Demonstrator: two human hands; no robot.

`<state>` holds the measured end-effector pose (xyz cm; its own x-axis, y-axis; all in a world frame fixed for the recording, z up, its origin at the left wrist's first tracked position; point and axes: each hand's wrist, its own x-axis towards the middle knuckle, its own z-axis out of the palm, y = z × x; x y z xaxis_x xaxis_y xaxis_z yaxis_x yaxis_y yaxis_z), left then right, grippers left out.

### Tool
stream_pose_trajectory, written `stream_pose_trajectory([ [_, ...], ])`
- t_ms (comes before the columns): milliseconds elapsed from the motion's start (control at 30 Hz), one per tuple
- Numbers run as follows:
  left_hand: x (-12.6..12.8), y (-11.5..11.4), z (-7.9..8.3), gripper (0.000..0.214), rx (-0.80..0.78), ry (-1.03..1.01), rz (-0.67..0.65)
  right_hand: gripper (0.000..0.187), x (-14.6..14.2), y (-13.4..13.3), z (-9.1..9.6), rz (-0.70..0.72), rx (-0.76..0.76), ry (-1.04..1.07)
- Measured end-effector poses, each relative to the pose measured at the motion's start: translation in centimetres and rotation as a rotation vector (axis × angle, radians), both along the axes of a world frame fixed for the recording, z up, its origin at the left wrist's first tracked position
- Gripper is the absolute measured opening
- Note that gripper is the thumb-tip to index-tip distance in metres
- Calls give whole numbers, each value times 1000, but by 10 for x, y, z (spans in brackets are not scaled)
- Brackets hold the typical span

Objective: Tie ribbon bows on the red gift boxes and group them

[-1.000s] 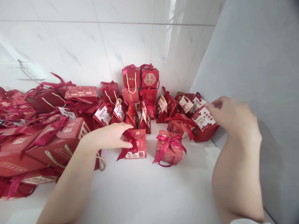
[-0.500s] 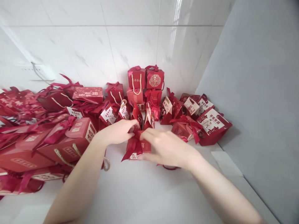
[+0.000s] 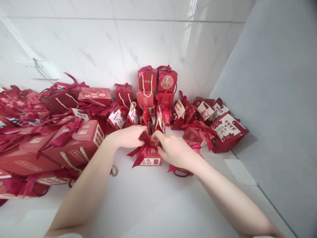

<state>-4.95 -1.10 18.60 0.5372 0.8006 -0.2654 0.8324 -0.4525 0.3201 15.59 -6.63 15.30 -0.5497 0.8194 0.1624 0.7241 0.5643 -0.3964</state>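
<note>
A small red gift box (image 3: 149,158) with a white label stands on the white tabletop between my hands. A dark red ribbon (image 3: 142,153) is tied in a bow on its top, with tails hanging to the left. My left hand (image 3: 132,136) pinches the bow from the left, its fingertips partly hidden. From the right, my right hand (image 3: 173,147) has curled fingers closed at the other side of the bow. Just behind the box are two pointed red gift boxes, one on the left (image 3: 146,119) and one on the right (image 3: 160,122).
Many red gift boxes (image 3: 71,145) are heaped on the left. Several are stacked (image 3: 157,79) against the tiled wall (image 3: 146,43). More boxes (image 3: 226,134) sit on the right by a grey panel (image 3: 279,99). Another ribboned box (image 3: 183,172) lies partly behind my right forearm.
My right hand has drawn its fingers in from over the box's front to the bow, so more of the label shows. My left hand stays at the bow. The view has shifted slightly.
</note>
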Motion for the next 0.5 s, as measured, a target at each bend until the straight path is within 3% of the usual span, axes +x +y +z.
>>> stream_pose_trajectory([
  [167, 1, 1, 3, 19, -48, 28, -22, 25, 7, 12, -7, 82, -152, 157],
  [367, 5, 1, 2, 21, -192, -54, 139, 20, 9, 14, -9, 96, -75, 120],
  [500, 6, 4, -6, 21, -35, -11, 176, 23, 7, 16, -10, 67, 11, 39],
])
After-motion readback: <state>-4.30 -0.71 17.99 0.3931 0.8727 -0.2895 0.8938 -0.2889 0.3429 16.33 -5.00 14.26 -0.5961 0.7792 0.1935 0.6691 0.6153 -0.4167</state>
